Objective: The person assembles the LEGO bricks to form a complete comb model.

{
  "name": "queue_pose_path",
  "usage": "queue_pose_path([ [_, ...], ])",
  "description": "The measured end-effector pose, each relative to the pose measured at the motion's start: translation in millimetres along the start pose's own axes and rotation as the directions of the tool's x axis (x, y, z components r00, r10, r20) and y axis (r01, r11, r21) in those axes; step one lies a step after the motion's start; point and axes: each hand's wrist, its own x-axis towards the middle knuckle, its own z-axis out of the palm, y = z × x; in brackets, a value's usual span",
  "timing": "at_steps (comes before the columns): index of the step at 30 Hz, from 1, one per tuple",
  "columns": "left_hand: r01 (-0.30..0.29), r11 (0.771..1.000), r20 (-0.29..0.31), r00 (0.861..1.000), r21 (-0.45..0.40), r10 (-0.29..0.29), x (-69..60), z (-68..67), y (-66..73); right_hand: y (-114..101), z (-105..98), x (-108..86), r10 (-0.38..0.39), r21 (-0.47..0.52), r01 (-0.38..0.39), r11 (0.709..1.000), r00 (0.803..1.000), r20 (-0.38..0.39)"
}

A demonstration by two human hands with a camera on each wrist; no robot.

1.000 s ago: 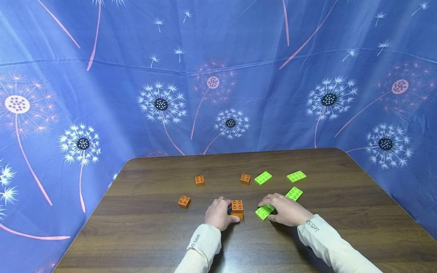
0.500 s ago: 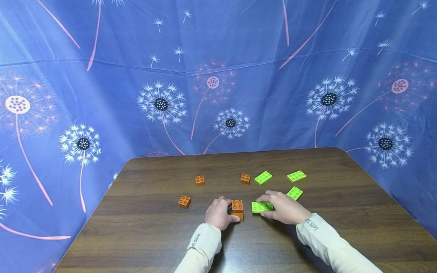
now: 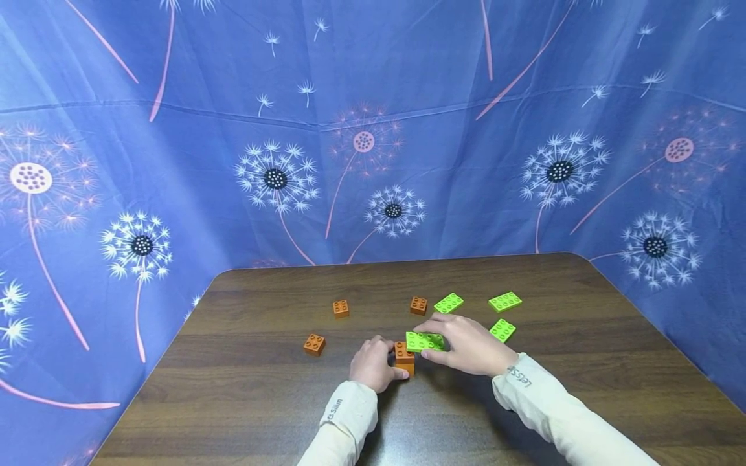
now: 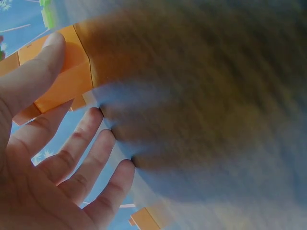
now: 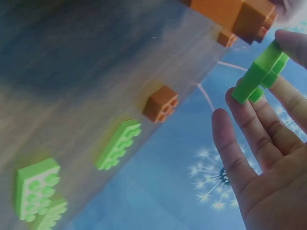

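A stack of two orange building bricks (image 3: 405, 353) stands upright on the table. My left hand (image 3: 371, 366) grips its sides between thumb and index finger; in the left wrist view the other fingertips rest on the tabletop beside the stack (image 4: 72, 67). Just above and to the right of the stack, my right hand (image 3: 466, 343) pinches a flat green brick (image 3: 424, 342) with eight studs, held level, its left end overlapping the stack's top in the head view. The right wrist view has that green brick (image 5: 259, 72) between thumb and fingers, apart from the orange stack (image 5: 235, 17).
Loose orange bricks lie at the left (image 3: 315, 344), back left (image 3: 340, 309) and back centre (image 3: 418, 305). Flat green bricks lie behind the right hand (image 3: 449, 303), at the back right (image 3: 505, 301) and nearer (image 3: 502, 330). A blue patterned cloth (image 3: 466, 162) hangs behind the wooden table (image 3: 233, 388).
The right hand has turned the green brick crosswise, lifted it off the table and carried it left over to the orange stack. The left hand keeps its grip in place.
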Motion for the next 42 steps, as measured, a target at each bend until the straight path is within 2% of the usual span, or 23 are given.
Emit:
queue_pose_path([
  [7, -0.005, 1.000, 0.005, 1.000, -0.002, 0.005, -0.5, -0.1, -0.3, -8.2, -0.3, 10.9, -0.031, 0.000, 0.031, 1.000, 0.999, 0.030],
  [24, -0.003, 1.000, 0.010, 1.000, 0.003, 0.003, 0.1, 1.9, -0.9, -15.5, 2.9, 19.1, -0.009, -0.029, 0.013, 1.000, 0.994, 0.106],
  [25, -0.003, 1.000, 0.006, 1.000, 0.011, 0.003, 2.7, 8.1, -5.4, -15.5, 2.9, 19.9, -0.011, -0.031, 0.014, 0.999, 0.994, 0.108],
  [27, -0.002, 1.000, 0.008, 1.000, 0.016, 0.001, 3.5, 8.2, -5.7, -15.9, 2.1, 22.0, -0.008, -0.033, 0.012, 0.999, 0.993, 0.117],
  [31, -0.006, 1.000, 0.005, 1.000, 0.022, 0.006, 3.4, 7.3, -5.0, -19.5, -0.5, 25.3, 0.019, -0.065, -0.010, 0.998, 0.991, 0.133],
  [32, -0.002, 1.000, 0.013, 1.000, 0.014, 0.001, 1.2, 0.6, -0.5, -21.0, -1.2, 26.3, 0.024, -0.074, -0.014, 0.997, 0.990, 0.136],
  [35, -0.006, 1.000, 0.009, 1.000, 0.023, 0.006, 1.5, -0.3, -0.3, -24.7, -2.4, 29.8, 0.032, -0.094, -0.019, 0.995, 0.990, 0.135],
  [39, -0.007, 1.000, 0.012, 1.000, 0.029, 0.007, 1.5, -1.2, 0.6, -27.0, -3.6, 35.2, 0.022, -0.090, -0.010, 0.996, 0.990, 0.142],
  [42, 0.002, 1.000, 0.023, 1.000, 0.021, -0.002, 0.8, -0.8, 1.5, -27.3, -3.8, 36.3, 0.045, -0.072, -0.034, 0.997, 0.986, 0.159],
])
